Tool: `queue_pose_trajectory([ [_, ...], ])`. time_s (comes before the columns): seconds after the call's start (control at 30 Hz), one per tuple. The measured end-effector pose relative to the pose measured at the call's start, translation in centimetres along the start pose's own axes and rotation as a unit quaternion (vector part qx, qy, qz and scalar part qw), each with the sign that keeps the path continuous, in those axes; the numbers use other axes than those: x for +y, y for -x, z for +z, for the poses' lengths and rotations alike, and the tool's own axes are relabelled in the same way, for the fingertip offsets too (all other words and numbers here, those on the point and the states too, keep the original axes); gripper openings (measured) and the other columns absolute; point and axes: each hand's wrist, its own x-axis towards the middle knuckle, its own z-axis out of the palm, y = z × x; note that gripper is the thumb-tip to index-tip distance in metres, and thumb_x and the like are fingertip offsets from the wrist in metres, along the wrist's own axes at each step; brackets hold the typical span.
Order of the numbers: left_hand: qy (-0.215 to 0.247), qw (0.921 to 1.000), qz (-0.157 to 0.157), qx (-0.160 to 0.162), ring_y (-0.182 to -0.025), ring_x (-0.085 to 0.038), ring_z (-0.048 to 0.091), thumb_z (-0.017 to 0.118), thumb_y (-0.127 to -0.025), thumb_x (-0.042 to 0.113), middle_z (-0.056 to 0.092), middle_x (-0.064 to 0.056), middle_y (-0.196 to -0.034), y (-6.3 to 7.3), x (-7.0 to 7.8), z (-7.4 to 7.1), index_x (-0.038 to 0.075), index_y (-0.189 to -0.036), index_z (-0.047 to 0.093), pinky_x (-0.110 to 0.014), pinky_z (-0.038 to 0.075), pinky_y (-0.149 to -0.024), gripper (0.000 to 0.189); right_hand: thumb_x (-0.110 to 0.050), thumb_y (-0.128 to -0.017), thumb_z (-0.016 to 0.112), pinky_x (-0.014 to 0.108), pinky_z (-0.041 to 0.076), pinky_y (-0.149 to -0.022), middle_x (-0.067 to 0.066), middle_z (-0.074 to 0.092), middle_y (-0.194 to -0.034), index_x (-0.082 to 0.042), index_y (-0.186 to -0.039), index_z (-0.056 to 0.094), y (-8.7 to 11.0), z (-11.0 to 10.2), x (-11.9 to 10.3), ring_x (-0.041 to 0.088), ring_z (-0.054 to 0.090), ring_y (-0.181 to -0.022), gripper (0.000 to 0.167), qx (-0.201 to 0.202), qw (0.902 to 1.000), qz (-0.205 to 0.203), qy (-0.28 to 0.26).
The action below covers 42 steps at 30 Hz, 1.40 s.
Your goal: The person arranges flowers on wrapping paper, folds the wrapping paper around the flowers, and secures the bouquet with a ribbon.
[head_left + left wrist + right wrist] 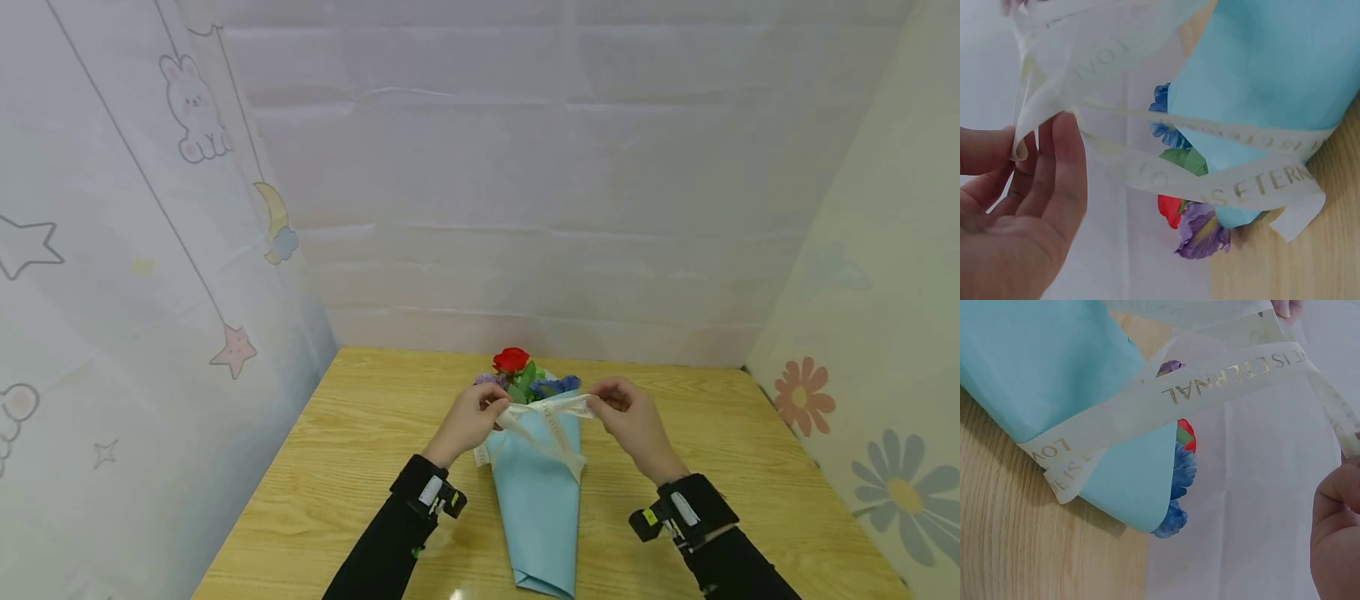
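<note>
A bouquet wrapped in light blue paper (536,508) lies on the wooden table, its blooms toward the far edge. A red rose (511,361), a blue flower (556,386) and a purple flower (1204,231) show at its top. Across the wrap runs a cream ribbon (1210,384) with gold lettering, its tails hanging over the paper. My left hand (471,419) pinches a loop of the ribbon between thumb and fingers, left of the bouquet. On the other side my right hand (632,423) pinches another part of it. The ribbon stretches between both hands above the wrap.
The wooden table (360,467) reaches back to a pale fabric wall (525,183). Printed side sheets stand at the left and right, with a rabbit (197,112) and a flower print (804,396). Dark cuffs with cameras sit on both wrists.
</note>
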Motion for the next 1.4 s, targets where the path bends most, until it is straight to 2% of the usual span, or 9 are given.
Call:
queue_pose_trajectory([
  [0.27, 0.117, 0.9925, -0.032, -0.017, -0.079, -0.017, 0.057, 0.051, -0.108, 0.011, 0.059, -0.012, -0.117, -0.2, -1.0, -0.5, -0.004, -0.121, 0.065, -0.027, 0.053, -0.065, 0.024, -0.009, -0.109, 0.047, 0.024, 0.038, -0.05, 0.007, 0.053, -0.078, 0.01, -0.129, 0.058, 0.3, -1.8, 0.4, 0.012, 0.046, -0.058, 0.029, -0.108, 0.9862, 0.072, -0.103],
  [0.4, 0.141, 0.9883, -0.054, -0.02, -0.07, -0.015, 0.053, 0.05, -0.108, 0.011, 0.059, -0.013, -0.115, -0.2, -1.3, -0.9, -0.004, -0.122, 0.064, -0.026, 0.051, -0.058, 0.025, -0.013, -0.108, 0.051, 0.026, 0.041, -0.057, 0.011, 0.056, -0.085, 0.008, -0.131, 0.059, 0.3, -2.1, 0.5, 0.016, 0.047, -0.066, 0.032, -0.128, 0.9868, 0.095, -0.029],
  [0.57, 0.205, 0.9752, -0.075, -0.036, -0.08, -0.019, 0.066, 0.044, -0.11, 0.009, 0.058, -0.017, -0.118, -0.1, -1.9, -1.3, -0.009, -0.126, 0.059, -0.033, 0.058, -0.075, 0.028, -0.028, -0.1, 0.067, 0.03, 0.043, -0.06, 0.008, 0.063, -0.093, -0.003, -0.116, 0.071, 0.1, -1.6, 0.2, 0.018, 0.049, -0.071, 0.03, -0.106, 0.9828, 0.062, 0.138],
  [0.7, 0.224, 0.9696, -0.089, -0.043, -0.064, -0.015, 0.053, 0.042, -0.111, 0.011, 0.055, -0.011, -0.108, 0.1, -2.4, -1.5, -0.009, -0.126, 0.057, -0.026, 0.05, -0.06, 0.029, -0.024, -0.104, 0.061, 0.028, 0.037, -0.053, 0.005, 0.058, -0.076, -0.002, -0.109, 0.07, 0.2, -1.6, 0.5, 0.017, 0.044, -0.06, 0.024, -0.085, 0.9828, 0.056, 0.154],
  [0.83, 0.185, 0.9759, -0.114, -0.023, -0.055, -0.012, 0.029, 0.044, -0.11, 0.012, 0.048, -0.007, -0.094, 0.4, -3.2, -1.9, -0.004, -0.121, 0.061, -0.022, 0.026, -0.048, 0.026, -0.023, -0.109, 0.051, 0.028, 0.037, -0.05, 0.006, 0.05, -0.065, 0.001, -0.116, 0.059, 0.7, -2.2, 1.4, 0.017, 0.045, -0.054, 0.027, -0.08, 0.9868, 0.114, 0.082],
  [1.07, 0.091, 0.9831, -0.158, 0.016, -0.054, -0.01, 0.032, 0.046, -0.108, 0.012, 0.052, -0.005, -0.088, 1.2, -5.1, -3.2, -0.002, -0.117, 0.065, -0.021, 0.027, -0.047, 0.025, -0.025, -0.111, 0.044, 0.028, 0.039, -0.052, 0.006, 0.06, -0.077, 0.0, -0.108, 0.055, 2.2, -4.4, 4.2, 0.013, 0.045, -0.054, 0.027, -0.01, 0.9827, 0.17, -0.072],
  [1.27, 0.038, 0.9856, -0.163, 0.026, -0.058, -0.012, 0.038, 0.049, -0.108, 0.011, 0.059, -0.013, -0.092, 1.9, -6.4, -4.2, -0.001, -0.116, 0.068, -0.024, 0.032, -0.051, 0.024, -0.009, -0.11, 0.041, 0.027, 0.028, -0.052, 0.003, 0.063, -0.08, -0.006, -0.107, 0.06, 3.5, -6.6, 6.5, 0.007, 0.037, -0.054, 0.02, 0.03, 0.9408, 0.185, -0.283],
  [1.33, 0.031, 0.9856, -0.164, 0.026, -0.062, -0.014, 0.042, 0.05, -0.107, 0.01, 0.06, -0.013, -0.093, 2.1, -6.7, -4.5, -0.001, -0.115, 0.068, -0.026, 0.035, -0.054, 0.023, -0.005, -0.109, 0.035, 0.025, 0.029, -0.053, 0.0, 0.054, -0.077, -0.006, -0.12, 0.056, 3.8, -7.1, 7.0, 0.007, 0.034, -0.054, 0.024, 0.004, 0.9324, 0.213, -0.292],
  [1.4, 0.02, 0.9863, -0.162, 0.022, -0.07, -0.02, 0.05, 0.053, -0.106, 0.011, 0.061, -0.01, -0.095, 2.3, -7.0, -4.8, 0.0, -0.113, 0.069, -0.027, 0.039, -0.06, 0.021, -0.008, -0.109, 0.037, 0.025, 0.031, -0.053, -0.002, 0.047, -0.078, -0.001, -0.132, 0.052, 3.9, -7.4, 7.3, 0.007, 0.033, -0.056, 0.029, -0.029, 0.9375, 0.24, -0.25],
])
